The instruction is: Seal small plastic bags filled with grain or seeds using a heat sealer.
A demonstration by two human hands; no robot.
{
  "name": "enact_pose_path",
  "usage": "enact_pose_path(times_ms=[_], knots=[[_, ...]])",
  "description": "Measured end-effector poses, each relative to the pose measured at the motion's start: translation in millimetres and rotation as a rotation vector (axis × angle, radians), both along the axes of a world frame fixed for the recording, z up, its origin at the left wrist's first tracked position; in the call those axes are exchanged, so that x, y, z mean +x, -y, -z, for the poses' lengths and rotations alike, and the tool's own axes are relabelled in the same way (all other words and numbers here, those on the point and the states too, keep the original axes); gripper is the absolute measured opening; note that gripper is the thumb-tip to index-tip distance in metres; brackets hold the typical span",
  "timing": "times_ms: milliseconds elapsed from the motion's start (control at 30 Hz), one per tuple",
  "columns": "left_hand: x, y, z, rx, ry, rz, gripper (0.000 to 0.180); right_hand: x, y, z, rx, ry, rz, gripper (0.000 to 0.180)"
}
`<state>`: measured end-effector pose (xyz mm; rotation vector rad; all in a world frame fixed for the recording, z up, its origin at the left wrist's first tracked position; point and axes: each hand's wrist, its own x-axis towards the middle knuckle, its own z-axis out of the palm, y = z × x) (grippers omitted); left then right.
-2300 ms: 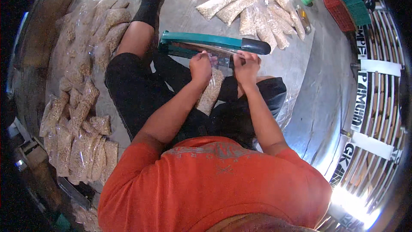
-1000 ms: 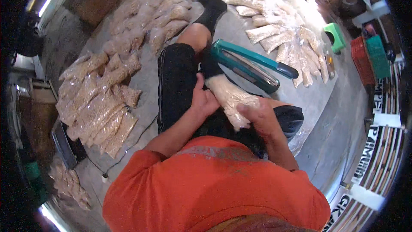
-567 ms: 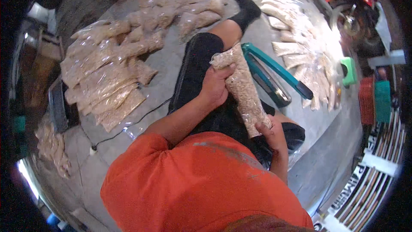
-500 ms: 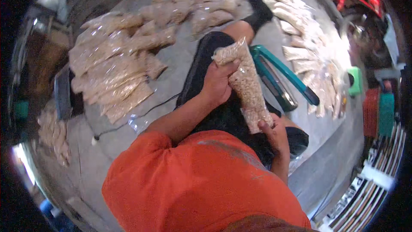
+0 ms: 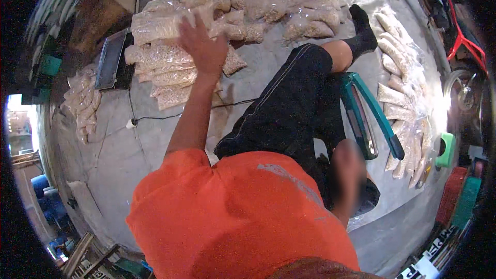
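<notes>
My left hand (image 5: 203,46) reaches out over a stack of clear plastic bags (image 5: 163,54) filled with pale, small pieces. Its fingers are spread, and no bag shows in its grasp. Beside my right knee is my right hand (image 5: 347,170), badly smeared, so its fingers cannot be made out. Close to that hand lies a teal hand-press bag sealer (image 5: 372,119) with a long lever arm, against my dark shorts (image 5: 281,106).
More filled bags (image 5: 302,13) lie at the far side, with a row (image 5: 398,93) along the right. A dark flat-topped device (image 5: 110,61) stands left of the stack; a black cord (image 5: 191,111) crosses the floor. A green container (image 5: 445,150) sits at far right.
The filled bag that both hands held over my lap is out of them. My left hand has swung left and forward over the stack; my right stays near the knee. The view has shifted.
</notes>
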<state>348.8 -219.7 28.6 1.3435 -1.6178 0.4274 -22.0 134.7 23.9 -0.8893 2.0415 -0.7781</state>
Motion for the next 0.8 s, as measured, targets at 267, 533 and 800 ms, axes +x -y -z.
enact_pose_path(times_ms=[267, 533, 800], knots=[[-124, -118, 95, 0.969, -0.134, 0.652, 0.091, -43, -74, 21, 0.039, -0.425, 0.097, 0.039], [-126, -90, 49, 1.085, -0.059, 0.615, 0.088, -96, -204, 61, 0.006, -1.049, 0.432, 0.045], [-148, -113, 42, 1.136, -0.019, 0.677, 0.072, -100, -220, 68, -0.199, -0.985, 0.664, 0.04]])
